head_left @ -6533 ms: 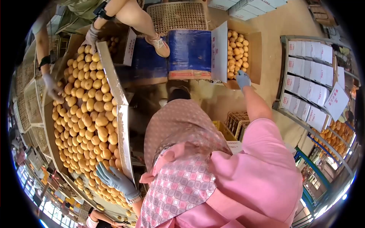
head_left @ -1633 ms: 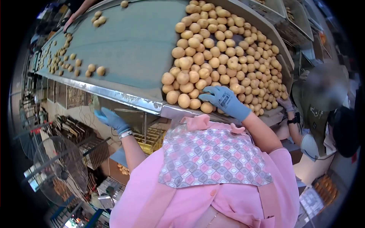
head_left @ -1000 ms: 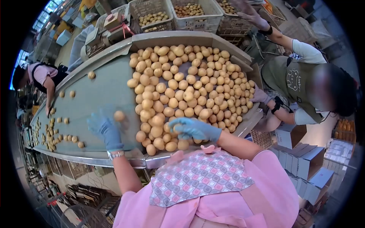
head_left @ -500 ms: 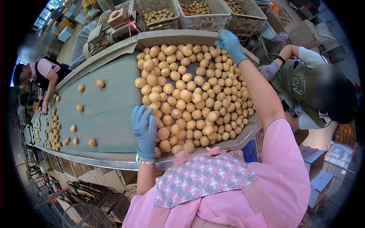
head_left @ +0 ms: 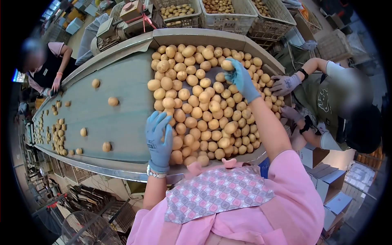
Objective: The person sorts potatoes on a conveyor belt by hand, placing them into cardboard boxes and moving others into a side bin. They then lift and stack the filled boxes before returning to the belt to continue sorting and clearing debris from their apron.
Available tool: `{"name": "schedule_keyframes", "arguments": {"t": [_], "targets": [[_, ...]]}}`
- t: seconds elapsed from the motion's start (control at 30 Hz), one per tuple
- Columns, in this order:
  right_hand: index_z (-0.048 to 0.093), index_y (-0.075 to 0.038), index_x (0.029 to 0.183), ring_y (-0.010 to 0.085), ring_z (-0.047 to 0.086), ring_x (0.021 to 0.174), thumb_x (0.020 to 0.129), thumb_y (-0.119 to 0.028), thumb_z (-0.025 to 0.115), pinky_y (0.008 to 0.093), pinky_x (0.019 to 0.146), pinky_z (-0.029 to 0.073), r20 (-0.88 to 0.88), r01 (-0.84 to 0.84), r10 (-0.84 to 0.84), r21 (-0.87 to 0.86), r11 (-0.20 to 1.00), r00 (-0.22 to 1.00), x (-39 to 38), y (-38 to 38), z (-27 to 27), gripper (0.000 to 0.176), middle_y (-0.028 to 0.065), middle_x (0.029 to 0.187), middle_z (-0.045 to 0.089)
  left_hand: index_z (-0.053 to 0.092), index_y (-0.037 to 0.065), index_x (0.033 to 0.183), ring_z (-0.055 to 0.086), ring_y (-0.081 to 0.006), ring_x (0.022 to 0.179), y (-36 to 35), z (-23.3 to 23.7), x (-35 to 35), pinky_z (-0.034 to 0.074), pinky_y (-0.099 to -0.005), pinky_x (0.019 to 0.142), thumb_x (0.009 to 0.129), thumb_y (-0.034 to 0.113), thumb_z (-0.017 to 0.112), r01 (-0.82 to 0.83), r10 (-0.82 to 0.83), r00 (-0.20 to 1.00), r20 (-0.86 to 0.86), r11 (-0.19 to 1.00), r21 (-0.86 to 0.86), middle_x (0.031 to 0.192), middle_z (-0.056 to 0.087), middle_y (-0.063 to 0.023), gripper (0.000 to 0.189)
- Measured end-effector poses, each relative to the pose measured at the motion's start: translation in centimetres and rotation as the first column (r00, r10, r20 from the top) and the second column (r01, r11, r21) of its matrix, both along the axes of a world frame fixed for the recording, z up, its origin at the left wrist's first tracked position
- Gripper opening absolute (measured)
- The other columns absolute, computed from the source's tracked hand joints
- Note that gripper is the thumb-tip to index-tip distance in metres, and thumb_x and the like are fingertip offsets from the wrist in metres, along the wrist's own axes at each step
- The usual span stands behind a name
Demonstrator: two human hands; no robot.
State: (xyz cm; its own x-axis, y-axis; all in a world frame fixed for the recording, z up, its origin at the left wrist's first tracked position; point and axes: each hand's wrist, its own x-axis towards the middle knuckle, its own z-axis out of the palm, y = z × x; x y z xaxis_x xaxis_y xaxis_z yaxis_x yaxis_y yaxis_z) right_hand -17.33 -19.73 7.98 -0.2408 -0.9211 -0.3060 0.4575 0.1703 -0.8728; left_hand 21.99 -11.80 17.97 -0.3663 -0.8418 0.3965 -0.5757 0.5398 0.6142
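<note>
Item 1, left hand (head_left: 160, 141): blue glove, fingers released and spread, lying flat on the near-left edge of the heap (head_left: 196, 112). It touches the fruits there and grasps none.

Item 2, right hand (head_left: 241, 79): blue glove, reached across to the far-right part of the heap, fingers clenched round one tan fruit (head_left: 227, 65).

Item 3, heap: round tan fruits, packed against the right end of the belt (head_left: 122, 122), rim to rim.

Item 4, loose fruits (head_left: 113, 101): a few singles, well apart, on the belt's left stretch.

Item 5, surroundings: co-worker's hand (head_left: 284, 84), grey glove, at the right rim; crates (head_left: 222, 10) beyond the far rim, some holding fruits.

Progress, my judgement: early. One fruit is in hand, and nearly the whole heap remains to go through.
</note>
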Motion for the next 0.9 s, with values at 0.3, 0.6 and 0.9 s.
{"name": "schedule_keyframes", "arguments": {"t": [0.3, 0.6, 0.9], "targets": [[0.061, 0.001, 0.131, 0.0273, 0.075, 0.103, 0.109, -0.028, 0.059, 0.0349, 0.079, 0.070, 0.573, -0.485, 0.394, 0.007, 0.874, 0.719, 4.7, -1.3, 3.7, 0.036, 0.0170, 0.121, 0.070, 0.077, 0.009, 0.122, 0.054, -0.0408, 0.137, 0.1, 0.7, -0.3, 0.038, -0.0553, 0.118, 0.092, 0.013, 0.071, 0.085, -0.084, 0.994, 0.066, 0.996, -0.010, 0.137, 0.067, -0.0122, 0.030], [0.060, -0.010, 0.141, 0.0351, 0.067, 0.125, 0.107, -0.026, 0.052, 0.0464, 0.109, 0.055, -0.916, -0.332, 0.226, 0.111, 0.937, 0.333, 0.9, -14.0, 14.7, 0.038, 0.0202, 0.135, 0.067, 0.074, 0.020, 0.131, 0.041, -0.0441, 0.147, 0.8, 0.2, 0.3, 0.025, -0.0663, 0.122, 0.089, 0.026, 0.075, 0.132, -0.133, 0.944, 0.302, 0.991, 0.023, 0.151, 0.057, -0.0119, 0.042], [0.064, -0.006, 0.135, 0.0371, 0.067, 0.116, 0.096, -0.022, 0.071, 0.0428, 0.098, 0.057, -0.933, -0.159, -0.030, -0.092, 0.983, 0.360, -0.8, -6.5, 0.7, 0.043, 0.0204, 0.131, 0.064, 0.078, 0.019, 0.123, 0.046, -0.0407, 0.146, 0.0, 0.9, 0.8, 0.029, -0.0619, 0.122, 0.089, 0.023, 0.076, 0.146, -0.142, 0.981, 0.130, 0.989, -0.022, 0.149, 0.062, -0.0096, 0.034]]}}
